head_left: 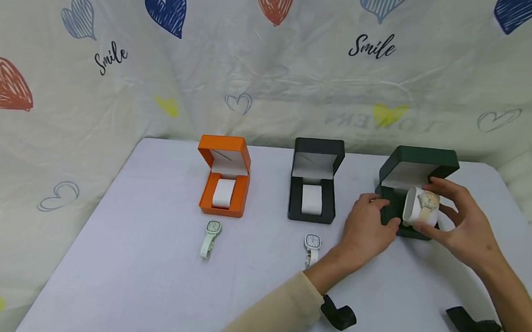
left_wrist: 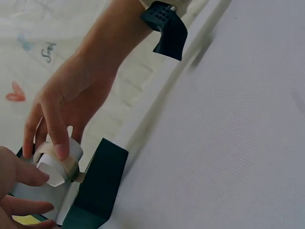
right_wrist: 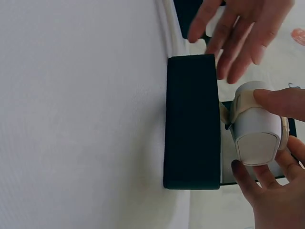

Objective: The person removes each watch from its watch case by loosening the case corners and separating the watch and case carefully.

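Note:
My right hand point(head_left: 465, 226) pinches a white watch cushion point(head_left: 411, 206) between thumb and fingers. Wrapped round that cushion is a watch point(head_left: 428, 200) with a pale round dial and a cream strap point(right_wrist: 247, 101). Cushion and watch are tilted over the open green watch box point(head_left: 426, 158), whose lid stands up at the back. My left hand point(head_left: 367, 230) is at the box's left front, its fingers loosely extended and holding nothing in the right wrist view. The inside of the box is partly hidden by both hands.
An orange watch box point(head_left: 203, 203) and a black watch box point(head_left: 294, 208) stand open to the left, each with a white cushion. A pale green watch point(head_left: 208, 238) lies before the orange one. A white watch point(head_left: 312, 242), partly covered by my left arm, lies before the black one.

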`<action>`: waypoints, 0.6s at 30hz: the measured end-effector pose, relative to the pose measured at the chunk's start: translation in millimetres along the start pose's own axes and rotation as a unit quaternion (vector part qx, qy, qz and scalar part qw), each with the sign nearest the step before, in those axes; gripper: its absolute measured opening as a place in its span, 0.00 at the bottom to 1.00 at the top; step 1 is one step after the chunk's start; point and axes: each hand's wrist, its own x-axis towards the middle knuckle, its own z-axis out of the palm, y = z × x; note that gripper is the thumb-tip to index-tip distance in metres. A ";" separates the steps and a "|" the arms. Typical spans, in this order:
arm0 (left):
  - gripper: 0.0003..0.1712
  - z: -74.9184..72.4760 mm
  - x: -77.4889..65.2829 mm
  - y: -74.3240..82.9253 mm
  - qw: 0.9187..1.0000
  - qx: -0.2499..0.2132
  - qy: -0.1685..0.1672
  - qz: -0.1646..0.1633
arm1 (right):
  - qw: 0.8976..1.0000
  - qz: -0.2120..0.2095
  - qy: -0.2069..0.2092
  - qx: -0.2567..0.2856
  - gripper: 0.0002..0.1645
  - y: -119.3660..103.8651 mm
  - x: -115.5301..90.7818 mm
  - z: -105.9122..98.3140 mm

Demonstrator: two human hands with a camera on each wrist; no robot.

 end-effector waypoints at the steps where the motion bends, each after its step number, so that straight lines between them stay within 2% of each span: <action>1: 0.21 -1.6 -0.4 0.3 1.000 -0.010 0.007 0.009 | 1.000 -0.001 0.000 0.002 0.67 -1.2 -0.5 0.2; 4: 0.19 -4.6 -0.6 0.6 0.997 -0.060 0.025 0.041 | 1.000 -0.008 0.000 0.011 0.68 -4.8 -2.1 0.7; 6: 0.19 -5.6 0.0 0.9 0.994 -0.094 0.025 0.056 | 1.000 -0.013 -0.001 0.019 0.68 -7.1 -3.3 0.9; 11: 0.22 -4.7 0.9 2.9 0.987 -0.153 -0.001 0.049 | 0.999 -0.020 -0.005 0.034 0.70 -12.6 -7.0 2.3; 18: 0.25 -2.3 1.4 1.7 0.980 -0.193 -0.028 0.049 | 0.999 -0.031 -0.008 0.043 0.73 -18.8 -10.4 4.4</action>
